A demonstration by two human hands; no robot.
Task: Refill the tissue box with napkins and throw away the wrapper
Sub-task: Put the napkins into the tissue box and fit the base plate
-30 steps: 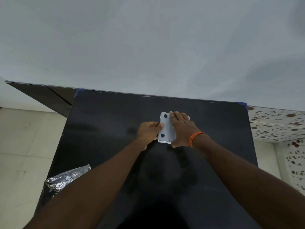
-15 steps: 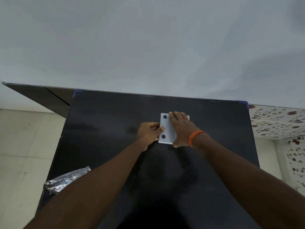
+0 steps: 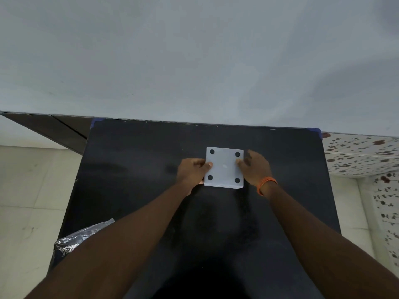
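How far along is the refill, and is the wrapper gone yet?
The wrapper looks empty, so the napkins are probably already loaded, though none show. In hand: the tissue box lies base up, four dark feet showing, on the black table, with the left hand and right hand gripping its sides. Left: turn the box upright and throw away the wrapper at the table's near-left edge.
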